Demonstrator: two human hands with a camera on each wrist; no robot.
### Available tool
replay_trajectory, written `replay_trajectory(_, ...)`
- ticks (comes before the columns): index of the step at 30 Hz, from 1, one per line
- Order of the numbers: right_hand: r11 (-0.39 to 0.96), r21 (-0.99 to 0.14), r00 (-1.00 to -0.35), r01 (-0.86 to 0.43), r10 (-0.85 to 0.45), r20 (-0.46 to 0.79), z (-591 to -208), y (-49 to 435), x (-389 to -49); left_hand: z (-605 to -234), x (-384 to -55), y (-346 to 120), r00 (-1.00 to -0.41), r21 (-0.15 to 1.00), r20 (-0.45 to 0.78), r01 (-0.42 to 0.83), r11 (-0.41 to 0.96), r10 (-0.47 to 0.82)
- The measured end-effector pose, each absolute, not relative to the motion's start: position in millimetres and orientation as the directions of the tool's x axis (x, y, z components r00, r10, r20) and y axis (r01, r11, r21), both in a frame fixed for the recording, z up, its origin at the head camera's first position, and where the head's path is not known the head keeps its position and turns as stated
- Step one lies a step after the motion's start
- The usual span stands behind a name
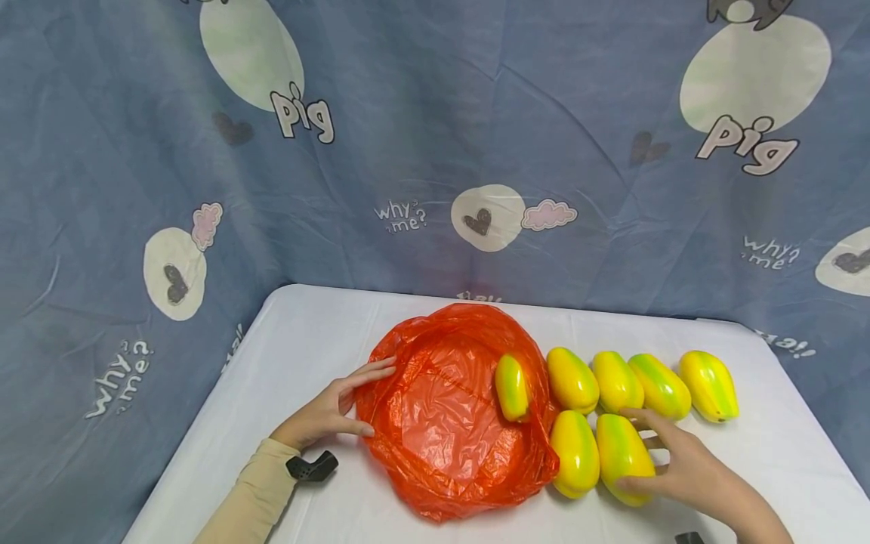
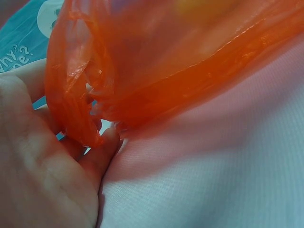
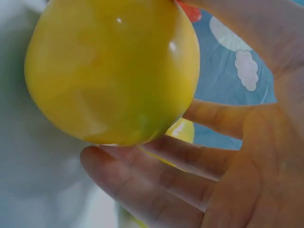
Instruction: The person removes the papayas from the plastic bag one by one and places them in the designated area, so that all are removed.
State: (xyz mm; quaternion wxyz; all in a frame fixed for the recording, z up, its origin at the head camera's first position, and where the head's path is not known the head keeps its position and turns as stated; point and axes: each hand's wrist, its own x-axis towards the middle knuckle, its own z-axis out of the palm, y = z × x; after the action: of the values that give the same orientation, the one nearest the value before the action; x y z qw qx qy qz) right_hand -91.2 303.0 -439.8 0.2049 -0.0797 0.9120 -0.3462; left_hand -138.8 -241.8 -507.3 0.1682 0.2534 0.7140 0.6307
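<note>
A red plastic bag [image 1: 448, 423] lies spread wide on the white table, with one yellow-green papaya [image 1: 512, 387] inside against its right wall. At the bag's left rim, my left hand [image 1: 340, 412] holds the edge; the left wrist view shows crumpled red film [image 2: 78, 80] between fingers and thumb. My right hand [image 1: 686, 461] grips the front-right papaya [image 1: 621, 457], thumb on the near side and fingers round the far side. In the right wrist view that papaya [image 3: 111, 71] fills much of the picture, with fingers curving along it.
Another papaya [image 1: 575, 453] sits between the gripped one and the bag. Behind stands a row of several papayas [image 1: 617, 381], reaching right to a separate one [image 1: 708, 385]. White cloth covers the table [image 1: 326, 325], and a blue printed curtain [image 1: 435, 136] hangs behind it.
</note>
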Motion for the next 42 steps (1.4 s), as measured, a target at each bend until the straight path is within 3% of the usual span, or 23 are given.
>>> replay_trajectory(20,0.783,-0.621,-0.900,-0.002,-0.273,-0.341,-441,301,-94,-508,-140,-242,-0.813,0.989,0.082,0.138,0.054,0.577)
replay_trajectory(32,0.766,-0.643,-0.907,-0.017,-0.282,-0.312,-438,305,-89,-509,-139,-243,-0.810,0.989,0.081,0.136,0.052,0.580)
replay_trajectory(42,0.804,-0.593,-0.932,-0.030,-0.237,-0.275,-428,310,-89,-513,-141,-244,-0.811,0.987,0.087,0.150,0.062,0.578)
